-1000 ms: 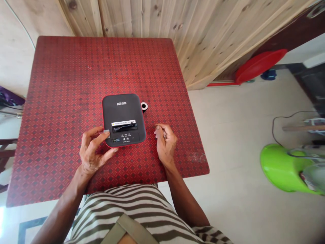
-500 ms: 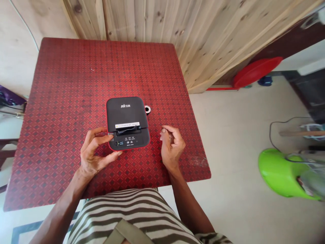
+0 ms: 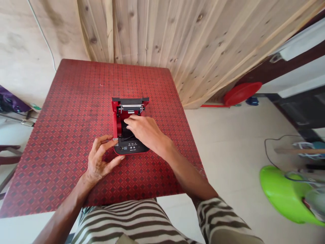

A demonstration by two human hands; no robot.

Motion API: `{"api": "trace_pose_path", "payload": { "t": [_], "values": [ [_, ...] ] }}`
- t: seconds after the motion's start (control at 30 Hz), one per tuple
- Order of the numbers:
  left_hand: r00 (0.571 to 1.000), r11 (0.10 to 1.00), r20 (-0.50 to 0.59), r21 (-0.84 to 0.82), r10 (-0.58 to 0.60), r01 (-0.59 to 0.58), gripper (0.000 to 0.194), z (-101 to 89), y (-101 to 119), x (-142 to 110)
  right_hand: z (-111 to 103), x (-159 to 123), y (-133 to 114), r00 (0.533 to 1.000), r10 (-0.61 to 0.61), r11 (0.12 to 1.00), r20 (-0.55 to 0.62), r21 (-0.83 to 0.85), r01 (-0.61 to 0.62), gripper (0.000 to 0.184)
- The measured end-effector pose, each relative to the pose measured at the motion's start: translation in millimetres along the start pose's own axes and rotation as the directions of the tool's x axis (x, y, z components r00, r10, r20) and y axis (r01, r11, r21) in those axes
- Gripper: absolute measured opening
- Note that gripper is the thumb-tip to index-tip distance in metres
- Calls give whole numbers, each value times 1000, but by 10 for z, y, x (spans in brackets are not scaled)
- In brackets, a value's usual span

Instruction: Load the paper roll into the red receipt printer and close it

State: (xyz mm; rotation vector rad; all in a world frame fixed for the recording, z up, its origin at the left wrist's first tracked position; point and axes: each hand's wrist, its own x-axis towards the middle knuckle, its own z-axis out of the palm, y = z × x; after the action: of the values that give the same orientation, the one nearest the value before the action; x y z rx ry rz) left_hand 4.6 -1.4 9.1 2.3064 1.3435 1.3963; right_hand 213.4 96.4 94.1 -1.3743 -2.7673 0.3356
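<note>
On the red table (image 3: 63, 112), the printer (image 3: 130, 148) stands lid-up; the left hand (image 3: 101, 161) pinches its left front corner, while the right hand (image 3: 143, 130) reaches inside, fingers loosely curled.

**Red tabletop, one device on it**

The tabletop (image 3: 66, 112) is square, covered in a red diamond-patterned sheet, its far edge against a wooden plank wall. A small red-and-black printer (image 3: 130, 147) stands near the middle, lid raised upright. Nothing else lying on it can be made out.

The printer (image 3: 130, 128) sits on the table (image 3: 63, 135), lid up behind its bay. The left hand (image 3: 100, 162) is left of the printer; the right hand (image 3: 143, 130) reaches into its bay.
</note>
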Motion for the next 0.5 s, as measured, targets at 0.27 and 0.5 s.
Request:
{"api": "trace_pose_path", "payload": {
  "t": [0.27,0.5],
  "values": [
    [1000,999,0,15,31,-31,50,7,-17,-9,-65,271,-113,980,-19,991,196,-123,43,37],
    [1000,999,12,24,29,-29,51,10,-28,-18,-137,115,-176,995,28,990,100,-141,-14,37]
  ]
}}
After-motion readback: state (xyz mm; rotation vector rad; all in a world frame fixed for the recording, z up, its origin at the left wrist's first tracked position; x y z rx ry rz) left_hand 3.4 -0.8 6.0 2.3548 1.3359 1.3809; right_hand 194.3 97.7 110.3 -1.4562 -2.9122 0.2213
